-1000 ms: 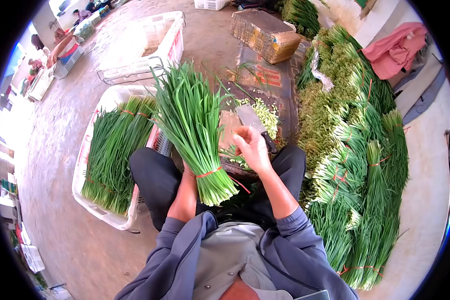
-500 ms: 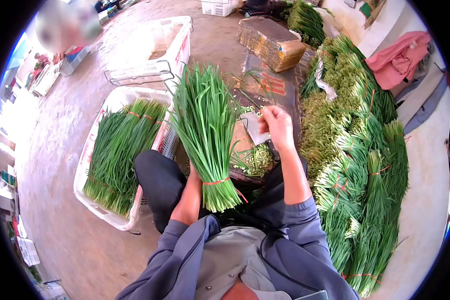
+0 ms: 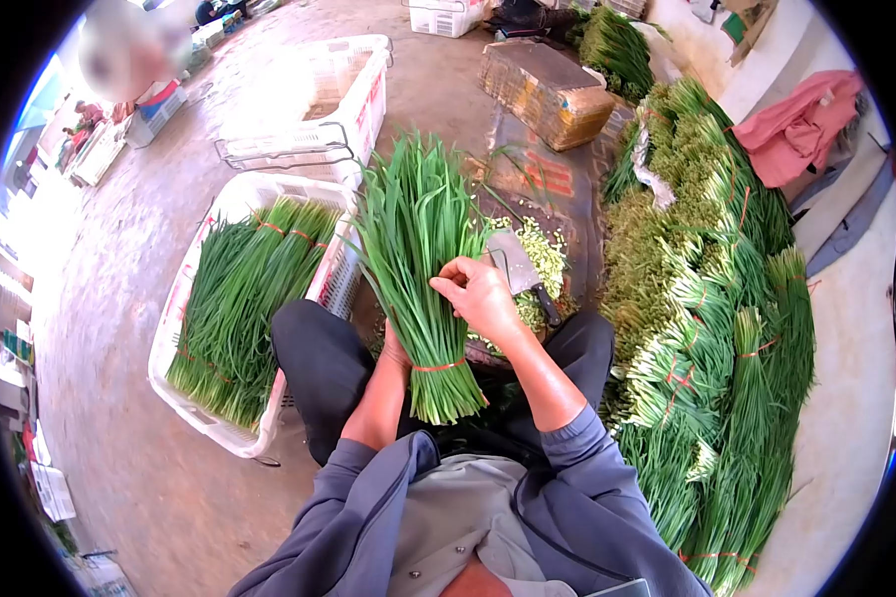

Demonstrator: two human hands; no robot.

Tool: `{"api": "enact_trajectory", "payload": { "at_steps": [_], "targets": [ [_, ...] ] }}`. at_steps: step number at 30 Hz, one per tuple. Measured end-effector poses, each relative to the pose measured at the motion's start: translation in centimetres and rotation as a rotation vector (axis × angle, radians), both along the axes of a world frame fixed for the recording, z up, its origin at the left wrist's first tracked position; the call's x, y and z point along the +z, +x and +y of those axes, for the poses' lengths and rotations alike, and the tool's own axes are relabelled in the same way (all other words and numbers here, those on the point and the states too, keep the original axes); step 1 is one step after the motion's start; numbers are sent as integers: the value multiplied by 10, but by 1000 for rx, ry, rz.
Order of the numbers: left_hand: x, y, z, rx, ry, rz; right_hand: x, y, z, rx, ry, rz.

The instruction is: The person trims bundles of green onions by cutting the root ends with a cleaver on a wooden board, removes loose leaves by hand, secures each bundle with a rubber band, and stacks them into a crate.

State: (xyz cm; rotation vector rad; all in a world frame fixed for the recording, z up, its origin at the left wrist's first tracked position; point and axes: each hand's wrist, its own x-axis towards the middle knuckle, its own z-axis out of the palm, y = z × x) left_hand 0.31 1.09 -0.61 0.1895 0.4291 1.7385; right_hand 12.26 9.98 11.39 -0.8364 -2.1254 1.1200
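Observation:
A thick upright bundle of garlic chives (image 3: 423, 239), tied with an orange band near its cut ends, stands between my knees. My left hand (image 3: 396, 345) is wrapped round its lower left side, fingers mostly hidden behind the stems. Against the bundle's right side is my right hand (image 3: 483, 298), thumb and forefinger pinched at the leaves; whatever they pinch is too small to make out. Just beyond that hand, a cleaver (image 3: 513, 261) with a black handle lies on a board among pale chopped stem bits (image 3: 545, 249).
At my left, a white plastic crate (image 3: 204, 423) holds tied chive bundles. Another white crate (image 3: 368, 99) stands behind it. A long heap of chives (image 3: 657, 259) runs along my right side. A taped box (image 3: 548, 90) sits ahead, and a pink garment (image 3: 801, 124) hangs near the wall.
My right hand has moved left and down, from above the cleaver to the bundle's leaves. The loose band end at the bundle's lower right no longer shows. My left hand stays round the bundle.

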Motion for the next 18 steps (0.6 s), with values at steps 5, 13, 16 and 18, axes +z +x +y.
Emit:
{"api": "enact_trajectory", "payload": {
  "at_steps": [5,13,16,18],
  "targets": [
    [-7,0,2,-2,8,6,9,14,8,-105,-237,83],
    [-20,-2,1,22,25,27,-7,22,11,-30,-161,20],
    [-28,-6,2,30,20,50,-2,32,7,-13,-390,164],
    [-31,-8,3,7,33,39,2,35,5,-29,-416,188]
  ]
}}
